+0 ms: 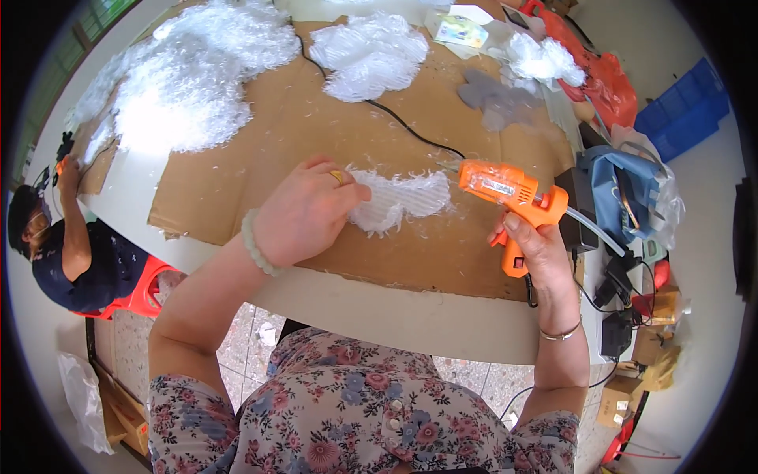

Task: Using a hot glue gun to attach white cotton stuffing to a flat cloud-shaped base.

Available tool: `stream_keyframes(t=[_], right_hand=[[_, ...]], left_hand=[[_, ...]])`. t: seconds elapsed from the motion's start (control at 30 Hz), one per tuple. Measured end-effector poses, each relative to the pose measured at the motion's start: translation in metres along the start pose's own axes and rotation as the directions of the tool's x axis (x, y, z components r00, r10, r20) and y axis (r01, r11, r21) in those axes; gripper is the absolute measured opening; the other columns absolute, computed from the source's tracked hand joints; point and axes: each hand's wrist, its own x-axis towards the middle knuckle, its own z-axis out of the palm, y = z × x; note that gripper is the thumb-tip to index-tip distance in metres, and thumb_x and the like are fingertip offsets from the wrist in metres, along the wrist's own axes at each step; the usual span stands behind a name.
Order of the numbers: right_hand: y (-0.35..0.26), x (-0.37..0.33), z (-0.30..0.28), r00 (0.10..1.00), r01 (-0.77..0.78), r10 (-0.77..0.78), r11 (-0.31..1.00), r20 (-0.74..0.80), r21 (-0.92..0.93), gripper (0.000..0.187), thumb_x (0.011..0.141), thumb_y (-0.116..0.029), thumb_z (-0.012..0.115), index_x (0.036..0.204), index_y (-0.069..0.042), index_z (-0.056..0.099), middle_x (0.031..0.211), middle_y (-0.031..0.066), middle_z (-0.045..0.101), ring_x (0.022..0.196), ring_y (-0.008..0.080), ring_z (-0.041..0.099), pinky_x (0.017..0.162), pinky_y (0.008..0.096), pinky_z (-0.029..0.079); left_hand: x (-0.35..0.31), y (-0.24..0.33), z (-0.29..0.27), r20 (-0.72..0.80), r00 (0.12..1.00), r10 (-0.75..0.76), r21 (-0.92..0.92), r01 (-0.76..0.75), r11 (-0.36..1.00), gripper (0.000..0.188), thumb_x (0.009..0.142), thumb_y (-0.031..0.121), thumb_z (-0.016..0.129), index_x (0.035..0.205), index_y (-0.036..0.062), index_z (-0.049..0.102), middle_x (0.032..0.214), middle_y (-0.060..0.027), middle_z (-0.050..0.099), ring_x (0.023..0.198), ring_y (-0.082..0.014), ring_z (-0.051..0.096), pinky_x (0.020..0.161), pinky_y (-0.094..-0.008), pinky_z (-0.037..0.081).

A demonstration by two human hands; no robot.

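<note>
In my right hand is an orange glue gun, my fingers wrapped round its handle. A clear glue stick sticks out of its back, and its nozzle points left. A white, ridged piece with fringed edges lies on the brown cardboard between my hands. The curled fingers of my left hand are closed at this piece's left end. Their tips are partly hidden, with the thumb over the edge.
A big heap of shiny white fringe covers the far left, with more white pieces beside it. A black cable crosses the cardboard. Grey flat pieces, a red bag and a blue bag are rightward. Another person sits left.
</note>
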Motion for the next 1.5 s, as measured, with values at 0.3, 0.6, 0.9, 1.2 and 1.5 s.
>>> stream_keyframes(t=[0.3, 0.6, 0.9, 1.2, 1.5], right_hand=[[-0.012, 0.001, -0.025, 0.981, -0.190, 0.191, 0.904, -0.037, -0.384, 0.031, 0.079, -0.014, 0.073, 0.105, -0.001, 0.060, 0.089, 0.0017, 0.062, 0.079, 0.0100, 0.056, 0.071, 0.0246, 0.046], [-0.009, 0.006, -0.014, 0.966, -0.245, 0.258, 0.852, -0.036, -0.463, 0.030, 0.081, -0.011, 0.070, 0.108, -0.002, 0.061, 0.087, -0.0006, 0.062, 0.075, 0.0050, 0.053, 0.062, 0.0186, 0.042], [-0.004, 0.012, -0.009, 0.988, -0.144, 0.153, 0.866, -0.020, -0.478, 0.029, 0.082, -0.012, 0.070, 0.107, -0.002, 0.061, 0.083, -0.0021, 0.061, 0.067, 0.0036, 0.050, 0.056, 0.0181, 0.040], [-0.003, 0.011, -0.012, 0.994, -0.097, 0.107, 0.797, -0.018, -0.596, 0.028, 0.081, -0.016, 0.070, 0.105, -0.004, 0.062, 0.074, -0.0038, 0.056, 0.057, 0.0029, 0.043, 0.049, 0.0186, 0.036], [-0.007, 0.006, -0.015, 0.992, -0.100, 0.123, 0.743, -0.012, -0.662, 0.027, 0.080, -0.016, 0.069, 0.103, -0.004, 0.063, 0.070, -0.0052, 0.054, 0.056, 0.0023, 0.043, 0.049, 0.0180, 0.035]], left_hand=[[0.018, 0.001, 0.013, -0.018, 0.993, 0.114, -0.046, -0.115, 0.992, 0.017, 0.071, 0.006, 0.064, 0.088, 0.0052, 0.061, 0.089, -0.0061, 0.061, 0.092, -0.0248, 0.056, 0.083, -0.0368, 0.045], [0.015, -0.001, 0.016, 0.029, 0.998, 0.063, -0.066, -0.061, 0.996, 0.021, 0.072, 0.009, 0.068, 0.092, 0.0064, 0.061, 0.095, -0.0046, 0.061, 0.093, -0.0239, 0.056, 0.085, -0.0391, 0.044], [0.015, -0.002, 0.019, -0.011, 0.999, 0.036, -0.090, -0.037, 0.995, 0.029, 0.072, 0.007, 0.068, 0.099, 0.0077, 0.059, 0.090, -0.0057, 0.064, 0.095, -0.0280, 0.056, 0.087, -0.0420, 0.043], [0.013, -0.003, 0.019, -0.036, 0.999, 0.028, -0.105, -0.031, 0.994, 0.031, 0.071, 0.006, 0.068, 0.101, 0.0074, 0.059, 0.084, -0.0064, 0.065, 0.092, -0.0285, 0.056, 0.086, -0.0421, 0.043], [0.013, -0.003, 0.018, -0.034, 0.999, 0.024, -0.116, -0.028, 0.993, 0.033, 0.070, 0.006, 0.068, 0.102, 0.0070, 0.058, 0.080, -0.0064, 0.065, 0.090, -0.0272, 0.057, 0.083, -0.0397, 0.044]])
